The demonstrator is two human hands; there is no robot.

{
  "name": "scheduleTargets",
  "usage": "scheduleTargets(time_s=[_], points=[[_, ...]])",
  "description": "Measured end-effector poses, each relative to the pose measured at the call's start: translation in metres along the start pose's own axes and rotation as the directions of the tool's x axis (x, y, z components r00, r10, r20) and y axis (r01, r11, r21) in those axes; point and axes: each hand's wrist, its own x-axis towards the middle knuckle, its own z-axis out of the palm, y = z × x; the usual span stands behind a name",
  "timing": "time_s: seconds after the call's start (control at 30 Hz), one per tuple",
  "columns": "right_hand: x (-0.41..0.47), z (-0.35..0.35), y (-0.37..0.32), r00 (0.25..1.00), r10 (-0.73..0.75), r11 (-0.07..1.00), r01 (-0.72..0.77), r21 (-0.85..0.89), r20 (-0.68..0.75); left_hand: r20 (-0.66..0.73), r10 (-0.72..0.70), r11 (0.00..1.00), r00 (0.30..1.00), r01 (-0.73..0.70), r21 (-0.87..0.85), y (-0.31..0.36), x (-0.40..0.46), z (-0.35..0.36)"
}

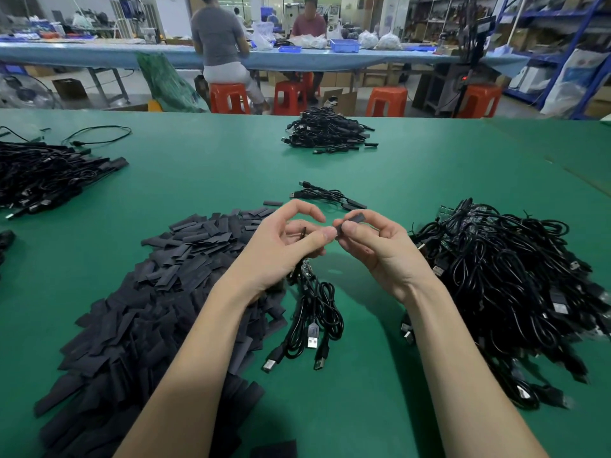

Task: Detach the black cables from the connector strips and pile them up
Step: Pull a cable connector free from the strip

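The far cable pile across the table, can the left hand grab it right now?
Probably not. The left hand is busy holding a cable bundle close to the body, and the far pile lies well beyond it near the table's far edge. Nothing blocks the way; it just looks too far.

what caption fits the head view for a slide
Right hand pinches a short black sleeve while left hand holds USB cables over the green table.

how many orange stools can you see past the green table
4, in a row beyond the table's far edge: one under the seated person in grey, one beside it, one right of centre, one farthest right. More may be hidden.
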Motion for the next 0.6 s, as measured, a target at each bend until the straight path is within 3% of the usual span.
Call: scheduleTargets(time_s=[0.13, 0.6], points=[[0.0021, -0.0033, -0.0019, 0.996, 0.024, 0.999, -0.021, 0.041, -0.081, -0.047, 0.085, 0.986, 0.995, -0.077, 0.151, -0.0027, 0.0005, 0.0], [0.0041, 0.0018, -0.0024, 0.995, 0.073, 0.996, -0.069, 0.056, -0.065, -0.091, 0.194, 0.956, 0.977, -0.168, 0.242, -0.0052, -0.0001, 0.0018]])
